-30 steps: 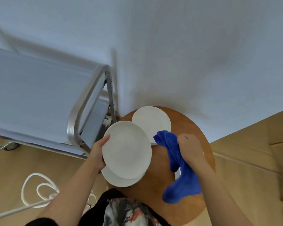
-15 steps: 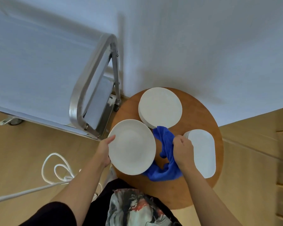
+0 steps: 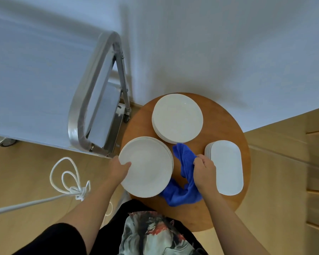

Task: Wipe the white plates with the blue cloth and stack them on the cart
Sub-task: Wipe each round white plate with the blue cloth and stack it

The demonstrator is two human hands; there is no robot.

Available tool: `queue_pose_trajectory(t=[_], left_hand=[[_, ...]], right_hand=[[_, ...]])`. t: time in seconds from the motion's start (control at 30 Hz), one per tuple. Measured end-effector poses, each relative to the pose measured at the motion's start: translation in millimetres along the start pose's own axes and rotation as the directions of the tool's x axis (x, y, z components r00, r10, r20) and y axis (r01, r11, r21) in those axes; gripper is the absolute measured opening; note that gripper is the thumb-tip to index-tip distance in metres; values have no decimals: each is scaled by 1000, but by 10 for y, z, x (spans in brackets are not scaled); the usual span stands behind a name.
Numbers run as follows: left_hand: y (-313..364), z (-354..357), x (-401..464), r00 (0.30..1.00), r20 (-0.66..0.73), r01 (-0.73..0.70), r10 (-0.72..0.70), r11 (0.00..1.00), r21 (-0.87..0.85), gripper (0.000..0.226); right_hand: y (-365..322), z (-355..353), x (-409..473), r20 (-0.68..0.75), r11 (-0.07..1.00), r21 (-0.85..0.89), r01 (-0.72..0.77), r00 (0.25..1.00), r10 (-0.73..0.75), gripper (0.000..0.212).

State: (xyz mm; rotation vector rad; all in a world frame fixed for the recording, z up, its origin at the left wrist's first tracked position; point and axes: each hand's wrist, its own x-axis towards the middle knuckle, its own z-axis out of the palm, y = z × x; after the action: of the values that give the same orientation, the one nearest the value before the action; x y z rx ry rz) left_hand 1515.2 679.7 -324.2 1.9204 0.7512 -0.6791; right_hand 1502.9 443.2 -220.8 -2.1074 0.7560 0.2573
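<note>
On a round wooden table [image 3: 219, 214] the person's left hand [image 3: 119, 169] grips the near-left rim of the top round plate [image 3: 145, 167], thumb lying over its upper face and fingers hidden beneath, so the plate sits on, or is just raised from, a stack whose edges show along its right side; which of the two cannot be told. The right hand [image 3: 203, 172] is curled round a bunched blue cloth [image 3: 185, 173], which trails across the tabletop between that plate and a stack of oblong white plates [image 3: 226, 167] at the right. A second stack of round plates [image 3: 178, 118] stands farther back, well apart from both hands. The relation that matters is sideways: the held plate lies directly left of the cloth hand, nearly touching the cloth's edge, so the right hand seems to need only a short sweep leftward to wipe its face. The cart [image 3: 92, 111], with its metal handle and shelves, lies to the left and beyond the plate, on the left hand's side, so that hand is the nearer one for stacking there. A coiled white cord [image 3: 68, 181] lies on the floor at the left.
</note>
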Motion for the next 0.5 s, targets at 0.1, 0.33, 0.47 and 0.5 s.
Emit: queue_pose_trajectory(t=[0.1,0.33,0.47,0.5], left_hand=[[31,5,10,997,-68,-30,46,974,223,39],[260,54,121,990,-30,-101,136,855,509,49],[656,147,320,967,-2,-211,254,807,551,39],[774,177,376,960,25,-255,280,828,500,33]], right_hand=[[22,41,29,4,1000,-7,-3,1000,3,30],[4,88,99,32,998,-44,37,999,-36,18],[-110,106,193,121,999,-18,-39,992,41,62],[-136,105,220,148,999,-13,-45,988,47,61]])
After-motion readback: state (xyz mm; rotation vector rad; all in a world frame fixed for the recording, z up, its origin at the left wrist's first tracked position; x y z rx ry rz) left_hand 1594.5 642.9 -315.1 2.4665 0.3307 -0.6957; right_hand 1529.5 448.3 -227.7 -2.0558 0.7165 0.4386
